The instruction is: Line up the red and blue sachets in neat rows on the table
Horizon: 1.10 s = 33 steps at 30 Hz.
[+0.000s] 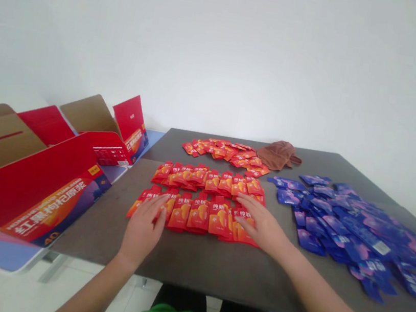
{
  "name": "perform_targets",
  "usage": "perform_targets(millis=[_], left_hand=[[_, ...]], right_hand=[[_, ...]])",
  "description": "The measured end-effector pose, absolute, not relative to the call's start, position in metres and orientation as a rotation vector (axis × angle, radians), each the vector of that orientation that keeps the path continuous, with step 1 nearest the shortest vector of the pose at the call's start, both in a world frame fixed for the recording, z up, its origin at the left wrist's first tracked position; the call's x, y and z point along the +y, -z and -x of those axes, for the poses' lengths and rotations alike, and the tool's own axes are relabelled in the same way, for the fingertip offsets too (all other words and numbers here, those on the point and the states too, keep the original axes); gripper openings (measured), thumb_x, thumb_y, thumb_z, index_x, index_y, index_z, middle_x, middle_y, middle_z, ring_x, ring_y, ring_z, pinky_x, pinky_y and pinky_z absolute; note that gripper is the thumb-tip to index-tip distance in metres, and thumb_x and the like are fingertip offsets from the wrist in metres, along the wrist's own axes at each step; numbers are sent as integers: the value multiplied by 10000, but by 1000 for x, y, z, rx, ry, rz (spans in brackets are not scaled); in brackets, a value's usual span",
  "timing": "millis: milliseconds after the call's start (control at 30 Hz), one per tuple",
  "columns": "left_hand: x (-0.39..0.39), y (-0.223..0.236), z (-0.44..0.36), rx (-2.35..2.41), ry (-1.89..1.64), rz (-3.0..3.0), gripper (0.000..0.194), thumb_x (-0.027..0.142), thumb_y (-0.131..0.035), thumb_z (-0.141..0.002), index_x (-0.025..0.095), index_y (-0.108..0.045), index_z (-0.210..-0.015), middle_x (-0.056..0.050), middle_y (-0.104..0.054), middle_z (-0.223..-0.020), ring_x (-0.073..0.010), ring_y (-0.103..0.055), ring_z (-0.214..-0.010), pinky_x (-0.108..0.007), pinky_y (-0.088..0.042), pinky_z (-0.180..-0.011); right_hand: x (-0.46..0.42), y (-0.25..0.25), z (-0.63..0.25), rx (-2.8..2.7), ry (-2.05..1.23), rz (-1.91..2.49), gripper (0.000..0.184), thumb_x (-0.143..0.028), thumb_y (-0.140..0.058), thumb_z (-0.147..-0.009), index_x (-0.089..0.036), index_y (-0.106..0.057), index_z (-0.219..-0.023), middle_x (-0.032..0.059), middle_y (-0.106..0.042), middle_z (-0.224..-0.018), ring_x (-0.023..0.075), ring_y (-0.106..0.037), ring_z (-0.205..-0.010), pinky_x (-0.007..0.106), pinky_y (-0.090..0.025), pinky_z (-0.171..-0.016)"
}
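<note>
Currently | left hand [142, 229] open, fingertips on red sachets [199, 214] | right hand [260, 224] spread across them

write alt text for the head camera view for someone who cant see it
The left hand and right hand rest on neat rows of red sachets on a dark table. Blue sachets lie spread to the right, a brown cloth sits at the far side, and open red cardboard boxes stand to the left.

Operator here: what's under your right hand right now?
Your right hand lies over the right end of the front row of red-and-orange sachets; their lower edges show below the fingers. Whatever lies directly beneath the palm is covered and cannot be seen.
</note>
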<state>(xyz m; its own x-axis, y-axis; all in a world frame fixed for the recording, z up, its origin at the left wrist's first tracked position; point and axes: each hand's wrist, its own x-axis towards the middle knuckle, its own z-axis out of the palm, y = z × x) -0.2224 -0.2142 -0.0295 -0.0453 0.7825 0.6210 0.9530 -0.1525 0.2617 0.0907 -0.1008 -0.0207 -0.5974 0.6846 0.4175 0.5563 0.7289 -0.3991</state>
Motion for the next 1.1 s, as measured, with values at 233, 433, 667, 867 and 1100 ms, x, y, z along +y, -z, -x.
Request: perform_targets(millis=[233, 433, 667, 867, 1100], left_hand=[[-254, 76, 244, -1958, 1010, 1774, 301, 230, -458, -949, 229, -576, -1226, -103, -677, -1197, -267, -632, -1121, -548, -460, -1027], [-256, 80, 242, -2099, 1126, 1685, 265, 222, -457, -948, 207, -614, -1162, -105, -671, -1196, -253, -618, -1135, -510, -472, -1035], [-260, 82, 239, -2107, 1145, 1694, 256, 221, -463, -939, 222, -638, -1126, -87, -683, -1159, -236, -651, -1075, -438, -545, -950], [-260, 83, 238, -2106, 1142, 1711, 248, 214, -470, -937, 229, -637, -1120, -79, -686, -1153, -228, -658, -1061, -420, -554, -940], [-260, 81, 238, -2109, 1139, 1709, 242, 219, -461, -942, 215, -648, -1097, -83, -688, -1149, -226, -657, -1068, -418, -550, -950]], right_hand=[[6, 13, 48, -2630, -437, 855, 413, -341, -551, -931, -191, -583, -1314, 110, -551, -1402, 255, -466, -1335, 414, -348, -1134], [84, 28, 98, -2705, -449, 1037, 347, -348, -561, -947, -182, -575, -1252, 109, -559, -1337, 250, -556, -1192, 493, -449, -1009], [101, 48, 99, -2838, -511, 1082, 343, -396, -562, -942, -193, -598, -1217, 100, -580, -1310, 233, -581, -1147, 475, -460, -992], [93, 53, 94, -2846, -560, 1051, 470, -504, -565, -906, -208, -622, -1267, 107, -578, -1367, 264, -547, -1244, 342, -396, -1060], [101, 45, 114, -2738, -628, 1143, 487, -483, -519, -944, -157, -555, -1303, 154, -549, -1371, 265, -540, -1236, 436, -417, -1042]])
